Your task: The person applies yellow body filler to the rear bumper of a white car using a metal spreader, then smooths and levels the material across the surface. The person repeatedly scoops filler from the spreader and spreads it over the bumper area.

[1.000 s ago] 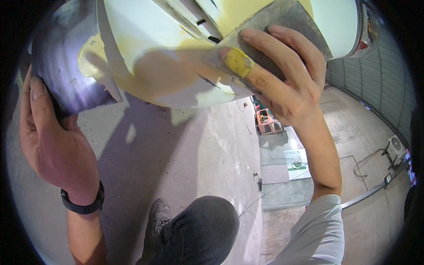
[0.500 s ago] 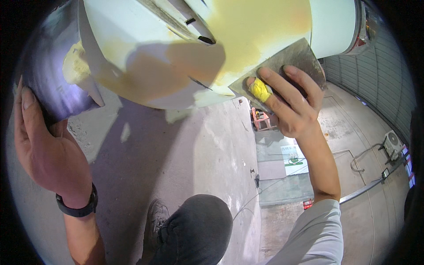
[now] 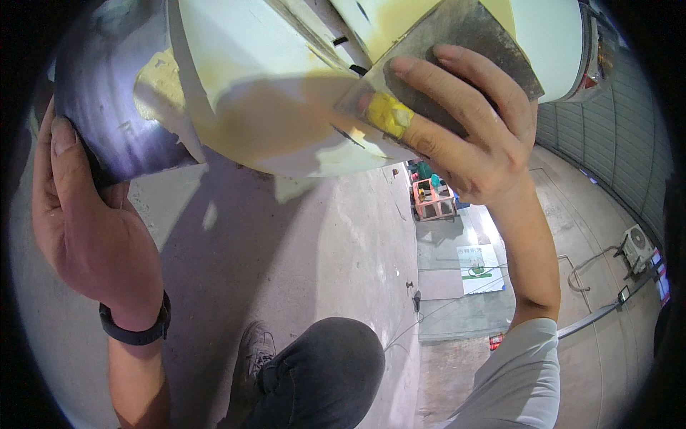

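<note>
My left hand (image 3: pixel 96 236), at the left, grips the lower left edge of a dark, glossy plate (image 3: pixel 118 107). A lump of pale yellow putty (image 3: pixel 161 86) is stuck near the plate's right side. In my right hand (image 3: pixel 493 143) is a flat, grey, rectangular putty spreader (image 3: pixel 468 36), its fingers spread over the face. Yellow tape wraps one finger. The spreader lies over a white car body panel (image 3: pixel 243 36) with yellowish filler patches (image 3: pixel 264 121); whether its edge touches the panel is hard to tell. The spreader hides part of the panel.
A tail light (image 3: pixel 597 57) sits at the panel's right end. Below spreads a concrete floor (image 3: pixel 357 243) with a red frame cart (image 3: pixel 432 200), a printed sheet (image 3: pixel 480 270) and a thin cable. My dark-trousered knee (image 3: pixel 329 372) rises at the bottom. An air-conditioner unit (image 3: pixel 636 250) is far right.
The right hand has moved up and left with the spreader, across the panel's filler area. The whole view has shifted slightly; the left hand still holds the plate with the putty.
</note>
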A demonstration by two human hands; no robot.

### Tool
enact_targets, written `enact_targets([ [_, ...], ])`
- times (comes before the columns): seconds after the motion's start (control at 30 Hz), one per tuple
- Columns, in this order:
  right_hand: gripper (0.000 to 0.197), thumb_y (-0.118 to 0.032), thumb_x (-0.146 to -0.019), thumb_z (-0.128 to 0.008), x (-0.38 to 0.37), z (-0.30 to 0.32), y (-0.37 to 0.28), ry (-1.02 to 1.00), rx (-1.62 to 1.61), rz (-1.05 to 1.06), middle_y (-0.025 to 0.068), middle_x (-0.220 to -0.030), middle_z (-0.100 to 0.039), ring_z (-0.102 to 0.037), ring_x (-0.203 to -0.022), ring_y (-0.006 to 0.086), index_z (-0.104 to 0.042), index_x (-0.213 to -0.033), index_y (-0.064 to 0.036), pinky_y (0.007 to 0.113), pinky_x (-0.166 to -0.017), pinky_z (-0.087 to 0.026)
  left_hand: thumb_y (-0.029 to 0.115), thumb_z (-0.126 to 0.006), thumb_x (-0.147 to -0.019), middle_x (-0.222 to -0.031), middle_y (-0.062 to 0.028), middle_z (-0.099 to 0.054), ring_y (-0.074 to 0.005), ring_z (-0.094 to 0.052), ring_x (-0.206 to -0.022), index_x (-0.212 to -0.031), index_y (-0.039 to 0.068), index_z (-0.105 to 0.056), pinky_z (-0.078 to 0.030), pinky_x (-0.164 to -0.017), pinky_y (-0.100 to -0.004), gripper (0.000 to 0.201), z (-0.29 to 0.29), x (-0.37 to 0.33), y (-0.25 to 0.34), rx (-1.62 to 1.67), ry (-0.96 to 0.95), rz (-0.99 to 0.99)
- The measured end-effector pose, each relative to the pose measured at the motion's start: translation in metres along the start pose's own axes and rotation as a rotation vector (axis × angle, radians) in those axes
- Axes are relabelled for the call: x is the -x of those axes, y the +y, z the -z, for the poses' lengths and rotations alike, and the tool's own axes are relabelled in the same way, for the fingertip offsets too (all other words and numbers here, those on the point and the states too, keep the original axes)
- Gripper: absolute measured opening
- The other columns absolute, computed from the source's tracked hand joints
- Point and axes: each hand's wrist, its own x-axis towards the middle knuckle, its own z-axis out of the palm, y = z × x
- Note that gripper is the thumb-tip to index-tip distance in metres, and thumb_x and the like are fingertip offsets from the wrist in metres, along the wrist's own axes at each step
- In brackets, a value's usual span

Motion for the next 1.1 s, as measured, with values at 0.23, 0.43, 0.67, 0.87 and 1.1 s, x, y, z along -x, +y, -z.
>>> enact_targets([
  [0.23,0.019,-0.032,-0.079,-0.072,0.011,0.009,-0.003,-0.114,-0.006,-0.052,0.0016,-0.117,-0.072,-0.059,-0.116,0.0266,-0.077,-0.093,-0.0197,0.033,-0.095,-0.049,0.001,-0.069,-0.088,-0.129,-0.0194,-0.061,-0.0274,-0.066,-0.112,-0.136,0.003,-0.055,-0.061,-0.089,-0.0289,0.05,-0.001,0.002,-0.002,-0.023,-0.002,-0.015],
  [0.43,0.016,-0.031,-0.082,-0.073,0.04,0.012,-0.007,-0.12,-0.05,-0.087,0.0007,-0.117,-0.072,-0.055,-0.117,0.027,-0.078,-0.092,-0.0194,0.032,-0.096,-0.047,0.001,-0.069,-0.087,-0.129,-0.0189,-0.061,-0.0273,-0.066,-0.112,-0.136,0.004,-0.054,-0.061,-0.089,-0.0283,0.051,-0.003,0.003,-0.008,-0.071,0.001,-0.063],
  [0.67,0.021,-0.033,-0.081,-0.073,0.067,0.016,-0.01,-0.122,-0.046,-0.095,0.0013,-0.117,-0.072,-0.055,-0.115,0.0268,-0.079,-0.095,-0.0177,0.031,-0.094,-0.049,0.002,-0.073,-0.084,-0.127,-0.0174,-0.062,-0.0272,-0.066,-0.112,-0.135,0.005,-0.055,-0.059,-0.092,-0.0289,0.054,0.0,0.002,-0.014,-0.074,0.001,-0.166],
  [0.87,0.022,-0.033,-0.081,-0.074,0.061,0.027,-0.019,-0.162,-0.035,-0.131,0.0025,-0.117,-0.072,-0.056,-0.114,0.0263,-0.076,-0.097,-0.018,0.032,-0.096,-0.048,0.002,-0.074,-0.082,-0.126,-0.0172,-0.064,-0.0262,-0.066,-0.111,-0.134,0.004,-0.056,-0.058,-0.092,-0.0286,0.054,0.002,0.006,-0.017,-0.216,-0.007,-0.089],
  [1.1,0.019,-0.028,-0.078,-0.074,0.036,-0.002,-0.028,0.007,-0.062,-0.09,0.006,-0.117,-0.071,-0.06,-0.114,0.0272,-0.072,-0.095,-0.018,0.033,-0.094,-0.05,0.0,-0.073,-0.083,-0.123,-0.0168,-0.066,-0.0268,-0.067,-0.109,-0.133,0.004,-0.057,-0.058,-0.091,-0.0294,0.052,-0.002,0.009,-0.018,-0.1,0.047,-0.043],
])
